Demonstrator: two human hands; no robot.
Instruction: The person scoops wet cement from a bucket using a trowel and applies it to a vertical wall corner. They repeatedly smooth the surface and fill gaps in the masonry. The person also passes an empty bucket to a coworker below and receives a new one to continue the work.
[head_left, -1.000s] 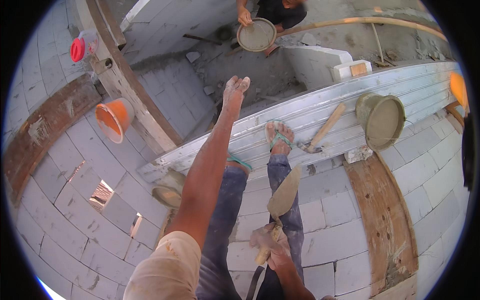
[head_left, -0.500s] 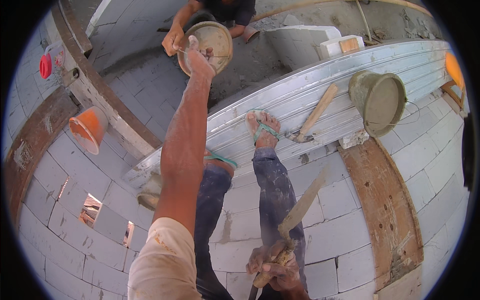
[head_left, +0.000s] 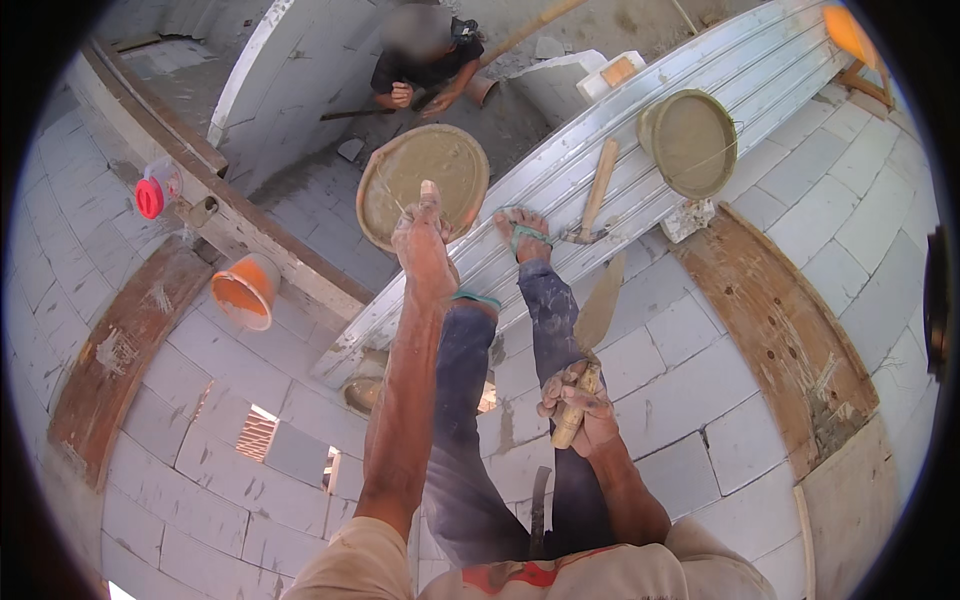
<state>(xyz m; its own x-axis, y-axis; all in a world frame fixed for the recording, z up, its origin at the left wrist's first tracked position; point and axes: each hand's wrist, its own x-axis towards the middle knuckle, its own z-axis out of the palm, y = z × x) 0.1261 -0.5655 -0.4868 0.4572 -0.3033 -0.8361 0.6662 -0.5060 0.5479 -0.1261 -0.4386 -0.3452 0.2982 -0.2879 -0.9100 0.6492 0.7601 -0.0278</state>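
My left hand (head_left: 424, 238) is closed round the thin wire handle of a round bucket of wet grey mortar (head_left: 385, 205). The bucket hangs beside the metal plank, past my left foot. Close to my body, my right hand (head_left: 592, 412) grips the wooden handle of a trowel (head_left: 600, 305), its mortar-smeared blade pointing away from me. A hammer (head_left: 600, 190) with a wooden handle lies on the metal plank, just right of my right foot. A second mortar bucket (head_left: 690, 145) sits on the plank farther right.
I stand with sandalled feet on a ribbed metal plank (head_left: 770, 55) in front of a pale block wall (head_left: 640, 330). Below, a co-worker (head_left: 425, 75) is at the far side. An orange bucket (head_left: 245, 290) and a red-lidded container (head_left: 150, 197) are at left. Wooden boards (head_left: 790, 340) cross the blocks.
The mortar bucket has come nearer to me in my left hand, and the co-worker's hands have left it. My right hand has moved up and right with the trowel.
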